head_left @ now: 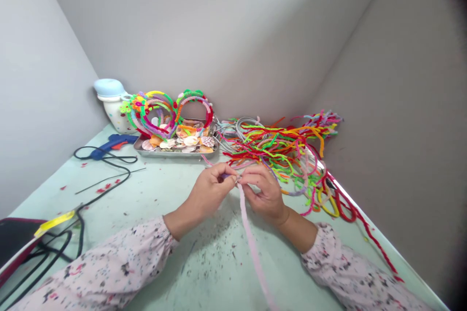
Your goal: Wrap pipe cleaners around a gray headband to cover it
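Observation:
My left hand (pixel 209 189) and my right hand (pixel 264 192) meet over the middle of the pale green table (pixel 146 194). Both pinch the far end of a long pink pipe cleaner (pixel 251 243), which runs from my fingertips toward me and out of the bottom of the view. A thin grey band seems to sit between my fingers with it, but I cannot make it out. A heap of many-coloured pipe cleaners (pixel 292 153) lies just beyond my right hand.
A metal tray (pixel 175 152) of seashells holds decorated headbands (pixel 168 109) at the back. A blue glue gun (pixel 109 145) with a black cord (pixel 105 187) lies left. A white and blue jar (pixel 115 104) stands in the corner. Grey walls close three sides.

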The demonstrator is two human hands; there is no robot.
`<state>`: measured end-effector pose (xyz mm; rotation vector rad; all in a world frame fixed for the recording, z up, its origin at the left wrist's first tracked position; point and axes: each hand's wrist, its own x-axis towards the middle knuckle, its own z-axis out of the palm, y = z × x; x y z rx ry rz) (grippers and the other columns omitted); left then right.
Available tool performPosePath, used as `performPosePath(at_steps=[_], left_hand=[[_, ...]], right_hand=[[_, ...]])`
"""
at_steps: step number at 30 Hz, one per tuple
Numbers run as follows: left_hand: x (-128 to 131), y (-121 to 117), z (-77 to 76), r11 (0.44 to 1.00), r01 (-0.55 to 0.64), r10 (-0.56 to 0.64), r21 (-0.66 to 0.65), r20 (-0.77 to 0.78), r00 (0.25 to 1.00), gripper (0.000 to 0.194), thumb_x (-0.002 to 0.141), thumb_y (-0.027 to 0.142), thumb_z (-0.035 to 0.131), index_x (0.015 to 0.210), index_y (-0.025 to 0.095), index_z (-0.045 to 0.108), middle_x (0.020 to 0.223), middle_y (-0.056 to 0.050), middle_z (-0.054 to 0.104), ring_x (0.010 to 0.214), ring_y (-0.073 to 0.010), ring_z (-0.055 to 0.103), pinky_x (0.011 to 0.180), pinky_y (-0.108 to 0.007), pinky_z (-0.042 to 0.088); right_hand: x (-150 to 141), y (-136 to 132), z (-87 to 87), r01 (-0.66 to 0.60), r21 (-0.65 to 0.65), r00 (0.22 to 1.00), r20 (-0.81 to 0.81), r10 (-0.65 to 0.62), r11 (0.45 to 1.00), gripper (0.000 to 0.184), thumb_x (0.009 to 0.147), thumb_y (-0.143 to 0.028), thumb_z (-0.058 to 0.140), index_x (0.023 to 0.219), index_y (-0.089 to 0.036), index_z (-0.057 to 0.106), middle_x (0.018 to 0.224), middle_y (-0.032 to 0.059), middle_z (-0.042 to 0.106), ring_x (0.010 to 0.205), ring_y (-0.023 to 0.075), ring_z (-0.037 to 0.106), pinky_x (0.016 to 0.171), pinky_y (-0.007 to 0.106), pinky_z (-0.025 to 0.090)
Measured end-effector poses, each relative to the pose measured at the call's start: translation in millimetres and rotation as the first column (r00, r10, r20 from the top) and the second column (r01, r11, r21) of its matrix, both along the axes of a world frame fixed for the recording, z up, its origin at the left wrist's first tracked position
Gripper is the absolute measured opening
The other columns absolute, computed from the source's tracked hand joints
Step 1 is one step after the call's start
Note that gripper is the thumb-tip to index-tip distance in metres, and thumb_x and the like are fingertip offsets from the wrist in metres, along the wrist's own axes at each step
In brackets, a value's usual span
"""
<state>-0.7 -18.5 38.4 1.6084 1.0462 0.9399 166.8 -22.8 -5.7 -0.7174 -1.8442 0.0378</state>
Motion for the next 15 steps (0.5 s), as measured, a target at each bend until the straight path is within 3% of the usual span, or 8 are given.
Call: performPosePath(at_steps=[15], left_hand=[[1.0,0.1,-9.2,0.963,0.024,0.011,0.269,-0.127,0.992,0.011,0.081,0.016,0.049,0.079,0.016,0.060,0.070,0.003,0.051,0.061,-0.0095,0.046,0.058,-0.022,0.035]], right_hand=[[-2.3,-3.5,1.4,0.062,-0.143,0.998,-0.017,-0.065,0.988,0.010,0.086,-0.016,0.058,0.092,-0.023,0.058,0.088,0.0022,0.062,0.084,0.0173,0.057,0.074,0.032,0.046]])
